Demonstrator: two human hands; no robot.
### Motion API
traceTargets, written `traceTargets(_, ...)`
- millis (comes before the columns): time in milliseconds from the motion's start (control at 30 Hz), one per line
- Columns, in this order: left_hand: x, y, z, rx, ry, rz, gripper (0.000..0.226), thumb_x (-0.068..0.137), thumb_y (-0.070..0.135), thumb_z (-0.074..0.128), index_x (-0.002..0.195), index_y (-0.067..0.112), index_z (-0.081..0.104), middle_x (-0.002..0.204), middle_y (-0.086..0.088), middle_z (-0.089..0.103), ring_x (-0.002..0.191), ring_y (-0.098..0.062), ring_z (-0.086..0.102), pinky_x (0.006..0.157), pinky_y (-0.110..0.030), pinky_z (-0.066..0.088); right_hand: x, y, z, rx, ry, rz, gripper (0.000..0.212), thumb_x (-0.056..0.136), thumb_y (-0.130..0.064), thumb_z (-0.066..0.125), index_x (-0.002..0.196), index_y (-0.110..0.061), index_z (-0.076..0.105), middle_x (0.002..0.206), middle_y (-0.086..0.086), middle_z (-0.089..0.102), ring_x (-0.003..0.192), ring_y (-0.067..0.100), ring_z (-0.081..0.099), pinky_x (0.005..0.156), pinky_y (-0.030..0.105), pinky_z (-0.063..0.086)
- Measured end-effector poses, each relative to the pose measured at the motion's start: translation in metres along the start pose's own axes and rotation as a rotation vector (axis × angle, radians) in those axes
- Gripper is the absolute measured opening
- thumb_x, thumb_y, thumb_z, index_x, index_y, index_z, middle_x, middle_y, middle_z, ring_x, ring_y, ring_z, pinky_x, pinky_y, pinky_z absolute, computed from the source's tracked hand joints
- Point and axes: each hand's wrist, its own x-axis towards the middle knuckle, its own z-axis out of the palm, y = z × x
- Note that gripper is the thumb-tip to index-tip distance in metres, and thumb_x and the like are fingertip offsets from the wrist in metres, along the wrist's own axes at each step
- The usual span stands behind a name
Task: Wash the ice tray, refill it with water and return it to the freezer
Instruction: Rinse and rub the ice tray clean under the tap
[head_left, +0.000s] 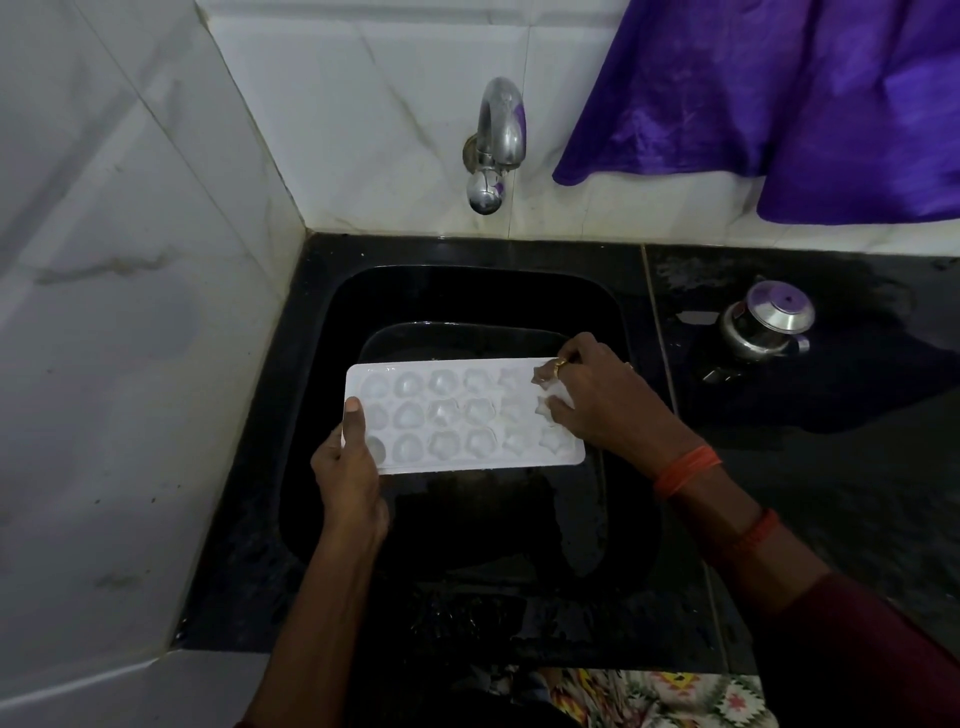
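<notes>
Two hands on the white plastic ice tray with moulded cavities (457, 415), held over the black sink basin (467, 296) at mid-frame, long axis running left to right. Left hand (348, 478) pinches the left short end, thumb flat on top; right hand (602, 405) has bent fingers on the right-end cavities, rubbing or gripping I cannot tell. Chrome wall tap (496, 145) sits up-frame of the tray's middle, no stream visible, so the tray likely goes broadside toward the spout.
</notes>
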Motion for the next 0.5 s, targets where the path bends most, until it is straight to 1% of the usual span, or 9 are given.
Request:
traceTargets(133,0.002,-0.0005,-0.0001,0.0,-0.003,0.01,0.03,0.097,0.041,0.061,0.094,0.012,0.071,0.081,0.002,0.077,0.069,-0.013,0.074,0.052,-0.025,0.056,0.0013,-0.0003,-0.0042,0.03,-0.006,0.001,0.042,0.092,-0.035,0.063,0.129,-0.015,0.061,0.133,0.003,0.044,0.119,0.021,0.051,0.093,0.039,0.053)
traceTargets(333,0.0049,-0.0035,-0.0002,-0.008,-0.004,-0.019,0.031,0.096,0.042,0.063,0.093,0.013,0.071,0.083,0.002,0.077,0.071,-0.014,0.075,0.053,-0.027,0.057,0.0021,-0.0009,-0.0038,0.025,-0.016,-0.005,0.036,0.094,-0.03,0.063,0.118,-0.004,0.064,0.132,0.008,0.042,0.121,0.024,0.046,0.093,0.041,0.05)
traceTargets(433,0.0061,-0.0043,0.0001,-0.003,-0.016,-0.009,0.031,0.096,0.042,0.062,0.093,0.013,0.071,0.083,0.002,0.078,0.072,-0.014,0.075,0.055,-0.028,0.058,0.0012,-0.0009,-0.0025,0.016,-0.033,-0.023,0.038,0.095,-0.029,0.06,0.126,-0.009,0.062,0.13,0.008,0.038,0.123,0.024,0.042,0.098,0.043,0.048)
traceTargets(500,0.0072,-0.0049,-0.0003,0.0,-0.016,-0.007,0.031,0.096,0.042,0.063,0.093,0.013,0.071,0.083,0.002,0.078,0.072,-0.014,0.075,0.055,-0.028,0.058,0.0008,-0.0011,-0.0018,0.015,-0.044,-0.023,0.038,0.095,-0.029,0.059,0.127,-0.008,0.062,0.13,0.008,0.038,0.123,0.024,0.041,0.099,0.043,0.048)
